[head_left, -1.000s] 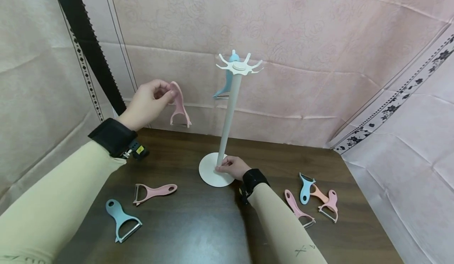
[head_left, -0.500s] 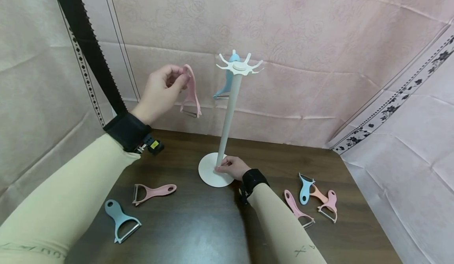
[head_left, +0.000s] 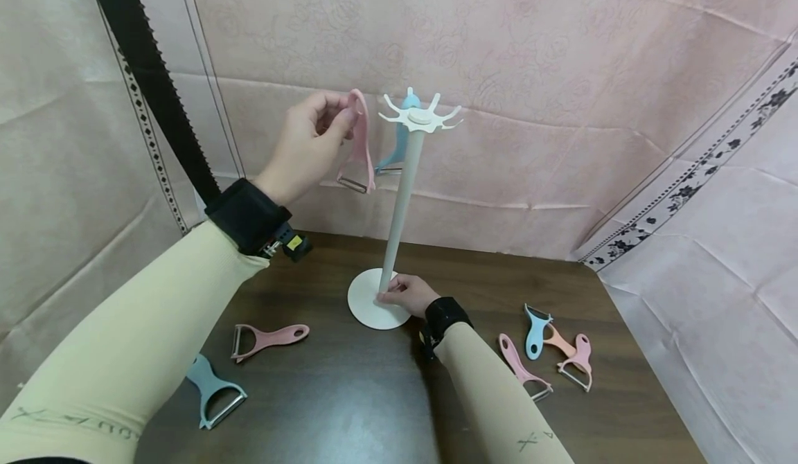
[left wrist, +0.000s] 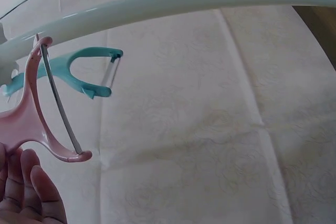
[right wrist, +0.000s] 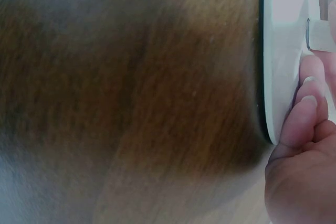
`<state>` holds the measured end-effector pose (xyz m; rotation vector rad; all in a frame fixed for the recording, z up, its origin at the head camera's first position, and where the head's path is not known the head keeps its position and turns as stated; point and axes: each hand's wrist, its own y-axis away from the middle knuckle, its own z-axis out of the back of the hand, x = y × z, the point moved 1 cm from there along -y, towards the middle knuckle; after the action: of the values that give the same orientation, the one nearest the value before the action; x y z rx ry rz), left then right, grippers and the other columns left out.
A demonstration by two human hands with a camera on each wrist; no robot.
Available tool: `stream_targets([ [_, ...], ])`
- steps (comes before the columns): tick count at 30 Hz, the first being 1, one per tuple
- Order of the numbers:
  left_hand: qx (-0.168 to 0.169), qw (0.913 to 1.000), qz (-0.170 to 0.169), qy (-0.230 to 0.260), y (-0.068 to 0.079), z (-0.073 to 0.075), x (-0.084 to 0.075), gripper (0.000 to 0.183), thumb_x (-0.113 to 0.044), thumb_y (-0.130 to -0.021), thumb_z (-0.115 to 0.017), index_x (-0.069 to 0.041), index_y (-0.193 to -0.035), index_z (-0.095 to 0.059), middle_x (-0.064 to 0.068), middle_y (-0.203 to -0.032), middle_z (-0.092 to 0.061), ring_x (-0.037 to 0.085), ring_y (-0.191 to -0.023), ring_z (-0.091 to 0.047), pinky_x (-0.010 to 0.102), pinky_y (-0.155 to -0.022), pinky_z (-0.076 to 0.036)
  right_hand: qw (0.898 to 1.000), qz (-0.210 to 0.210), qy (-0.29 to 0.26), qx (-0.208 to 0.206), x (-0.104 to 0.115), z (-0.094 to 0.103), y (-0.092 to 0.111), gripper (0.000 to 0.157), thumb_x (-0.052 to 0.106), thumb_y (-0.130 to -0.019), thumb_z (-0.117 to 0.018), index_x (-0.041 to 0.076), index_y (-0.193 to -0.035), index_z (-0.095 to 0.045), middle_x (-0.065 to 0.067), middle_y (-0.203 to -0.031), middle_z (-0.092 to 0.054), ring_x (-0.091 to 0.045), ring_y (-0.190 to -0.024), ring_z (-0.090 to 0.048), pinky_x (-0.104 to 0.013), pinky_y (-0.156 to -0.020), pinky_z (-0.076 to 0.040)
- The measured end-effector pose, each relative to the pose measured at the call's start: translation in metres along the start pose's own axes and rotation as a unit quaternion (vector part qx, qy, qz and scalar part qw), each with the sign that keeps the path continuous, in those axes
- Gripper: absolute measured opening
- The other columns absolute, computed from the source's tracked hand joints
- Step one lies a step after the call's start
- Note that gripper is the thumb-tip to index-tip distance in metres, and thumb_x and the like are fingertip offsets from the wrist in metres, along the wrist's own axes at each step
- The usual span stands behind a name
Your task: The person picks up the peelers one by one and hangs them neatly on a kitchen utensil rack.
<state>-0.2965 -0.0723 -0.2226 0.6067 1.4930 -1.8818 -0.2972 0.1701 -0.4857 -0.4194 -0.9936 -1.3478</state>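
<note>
My left hand (head_left: 309, 142) pinches a pink peeler (head_left: 361, 138) by the top of its handle, blade end down. The peeler is raised just left of a white stand (head_left: 404, 201) with several upturned hooks around its top. One blue peeler (head_left: 401, 147) hangs from a rear hook, partly behind the pole. In the left wrist view the held pink peeler (left wrist: 29, 108) appears in front of the hanging blue peeler (left wrist: 65, 69). At the foot of the pole, my right hand (head_left: 411, 293) grips the stand, its fingers resting on the round base (right wrist: 283, 40).
On the brown table (head_left: 349, 395), a pink peeler (head_left: 274, 337) and a blue peeler (head_left: 215, 391) lie at left, the latter partly under my sleeve. At right lie a blue (head_left: 536, 332), an orange (head_left: 559, 339) and two pink peelers (head_left: 516, 360). Cloth hangs behind.
My left hand has carried the pink peeler rightward and up, close to the stand's hooks. The right hand and the stand have stayed in place.
</note>
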Motion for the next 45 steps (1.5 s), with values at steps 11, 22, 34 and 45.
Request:
stream_targets([
  [11, -0.001, 1.0000, -0.008, 0.004, -0.009, -0.008, -0.013, 0.027, -0.024, -0.100, -0.054, -0.001, -0.112, -0.060, 0.006, -0.091, -0.060, 0.021, -0.084, -0.060, 0.028, -0.072, -0.045, 1.000, -0.005, -0.010, 0.004, 0.003, 0.000, 0.000, 0.026, 0.030, -0.081, -0.079, 0.010, -0.090, -0.066, -0.003, -0.084, -0.057, -0.021, -0.084, -0.050, -0.034, -0.074, -0.038],
  [22, -0.006, 0.9995, -0.002, 0.032, -0.013, -0.013, -0.019, 0.023, -0.020, -0.099, -0.055, 0.000, -0.110, -0.059, 0.008, -0.089, -0.062, 0.020, -0.075, -0.055, 0.026, -0.067, -0.042, 1.000, -0.003, -0.001, -0.002, 0.006, 0.000, 0.004, 0.025, 0.029, -0.082, -0.078, 0.009, -0.090, -0.066, -0.002, -0.083, -0.056, -0.020, -0.083, -0.050, -0.032, -0.074, -0.038],
  [34, -0.010, 0.9994, 0.014, 0.029, -0.003, -0.013, -0.050, 0.017, -0.009, -0.099, -0.054, 0.006, -0.105, -0.057, 0.013, -0.086, -0.061, 0.018, -0.070, -0.050, 0.022, -0.062, -0.038, 1.000, -0.002, -0.007, -0.001, 0.007, 0.000, 0.005, 0.025, 0.029, -0.082, -0.078, 0.009, -0.089, -0.065, -0.001, -0.081, -0.057, -0.019, -0.081, -0.051, -0.031, -0.073, -0.039],
  [45, -0.006, 0.9997, 0.004, 0.023, -0.003, -0.015, -0.049, 0.018, -0.009, -0.098, -0.055, 0.008, -0.103, -0.058, 0.015, -0.084, -0.061, 0.015, -0.066, -0.048, 0.022, -0.059, -0.037, 1.000, -0.001, -0.005, -0.005, 0.011, 0.000, 0.011, 0.024, 0.026, -0.083, -0.077, 0.007, -0.090, -0.065, 0.000, -0.078, -0.057, -0.015, -0.078, -0.050, -0.027, -0.070, -0.040],
])
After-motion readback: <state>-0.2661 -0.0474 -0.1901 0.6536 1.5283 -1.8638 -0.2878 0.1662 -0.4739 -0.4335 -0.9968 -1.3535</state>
